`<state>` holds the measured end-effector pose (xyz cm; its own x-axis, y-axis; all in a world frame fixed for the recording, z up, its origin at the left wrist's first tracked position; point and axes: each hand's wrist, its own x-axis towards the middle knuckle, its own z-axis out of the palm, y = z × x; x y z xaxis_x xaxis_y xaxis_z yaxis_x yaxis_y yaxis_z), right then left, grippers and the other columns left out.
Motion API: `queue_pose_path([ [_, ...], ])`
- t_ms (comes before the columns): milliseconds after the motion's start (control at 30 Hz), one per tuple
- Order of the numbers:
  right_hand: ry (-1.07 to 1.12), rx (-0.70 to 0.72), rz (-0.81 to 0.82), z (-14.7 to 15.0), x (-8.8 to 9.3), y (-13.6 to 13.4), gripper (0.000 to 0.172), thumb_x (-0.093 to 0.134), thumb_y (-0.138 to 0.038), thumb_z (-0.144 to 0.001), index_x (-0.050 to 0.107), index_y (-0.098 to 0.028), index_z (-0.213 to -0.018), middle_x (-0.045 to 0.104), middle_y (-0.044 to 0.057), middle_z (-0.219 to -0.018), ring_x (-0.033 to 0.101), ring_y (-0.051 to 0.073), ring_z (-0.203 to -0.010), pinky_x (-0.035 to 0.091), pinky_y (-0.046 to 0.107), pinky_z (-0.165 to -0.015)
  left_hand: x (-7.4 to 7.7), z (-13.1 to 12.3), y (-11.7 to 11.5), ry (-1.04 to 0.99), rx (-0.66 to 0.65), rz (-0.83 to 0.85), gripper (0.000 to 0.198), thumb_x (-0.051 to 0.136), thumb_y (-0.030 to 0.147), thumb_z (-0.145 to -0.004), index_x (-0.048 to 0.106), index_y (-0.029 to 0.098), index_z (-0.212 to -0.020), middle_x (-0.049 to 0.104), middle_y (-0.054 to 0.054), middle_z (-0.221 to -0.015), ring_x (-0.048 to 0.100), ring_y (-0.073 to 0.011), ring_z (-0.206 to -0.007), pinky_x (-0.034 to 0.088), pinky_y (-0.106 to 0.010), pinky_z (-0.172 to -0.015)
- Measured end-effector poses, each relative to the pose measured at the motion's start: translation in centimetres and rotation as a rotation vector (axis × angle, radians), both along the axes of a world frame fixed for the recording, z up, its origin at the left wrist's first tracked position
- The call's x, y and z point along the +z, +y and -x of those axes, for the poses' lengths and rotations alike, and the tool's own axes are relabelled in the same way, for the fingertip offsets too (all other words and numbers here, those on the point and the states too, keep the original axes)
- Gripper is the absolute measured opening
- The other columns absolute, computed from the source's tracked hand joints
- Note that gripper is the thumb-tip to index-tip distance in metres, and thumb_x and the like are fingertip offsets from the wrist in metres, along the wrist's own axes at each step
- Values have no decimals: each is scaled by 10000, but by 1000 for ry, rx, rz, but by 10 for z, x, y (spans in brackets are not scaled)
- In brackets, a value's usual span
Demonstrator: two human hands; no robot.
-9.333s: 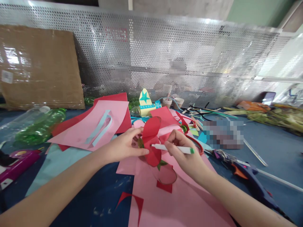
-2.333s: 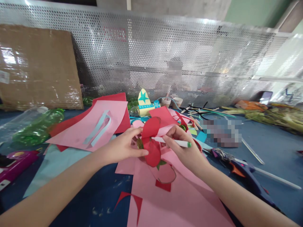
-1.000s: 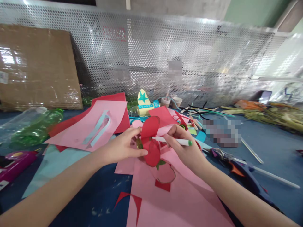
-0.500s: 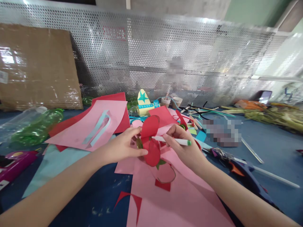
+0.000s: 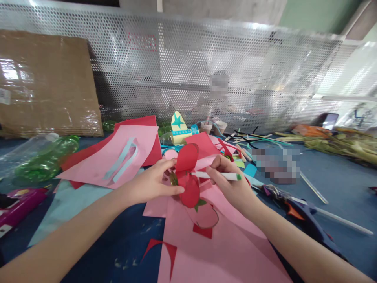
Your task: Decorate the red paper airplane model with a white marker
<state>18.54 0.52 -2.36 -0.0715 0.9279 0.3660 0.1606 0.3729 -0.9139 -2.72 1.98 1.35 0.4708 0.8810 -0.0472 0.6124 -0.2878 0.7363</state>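
My left hand (image 5: 161, 177) grips the left edge of a red paper cutout (image 5: 191, 193) made of two rounded lobes, held upright. In my right hand (image 5: 226, 177) is a white marker with a green end (image 5: 218, 175); its tip points left, at the middle of the cutout. Whether the tip touches the paper I cannot tell. Just below lies a pink rounded paper shape (image 5: 206, 216) with a dark outline and a green leaf. It rests on a large pink sheet (image 5: 218, 251).
Pink paper with a pale blue strip (image 5: 94, 157) lies at left, near a green plastic bottle (image 5: 47, 157) and a purple tool (image 5: 20, 204). A dark glue gun (image 5: 312, 220) lies at right. A red scrap (image 5: 163, 247) is in front; a decorated bottle (image 5: 179, 135) lies behind.
My right hand and the marker have shifted slightly to the right. My left hand and the red cutout have stayed nearly still.
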Motion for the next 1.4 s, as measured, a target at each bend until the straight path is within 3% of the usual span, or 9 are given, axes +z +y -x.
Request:
queue_pose_path([
  [967,22,-2,9,2,2,-1,229,554,-259,-799,379,-219,-657,369,-62,-581,311,100,-530,265,253,-509,-1,0,1,-29,-11,17,452,686,410,-688,548,224,-1076,574,-37,-1024,572,-220,-921,460,-337,-793],
  [1400,-1,-33,-1,1,1,-2,229,541,-262,-805,378,-218,-649,388,-54,-585,329,101,-533,265,255,-502,-1,-1,2,-16,-12,-2,506,684,419,-688,540,219,-1131,582,-46,-1035,583,-229,-936,471,-351,-807],
])
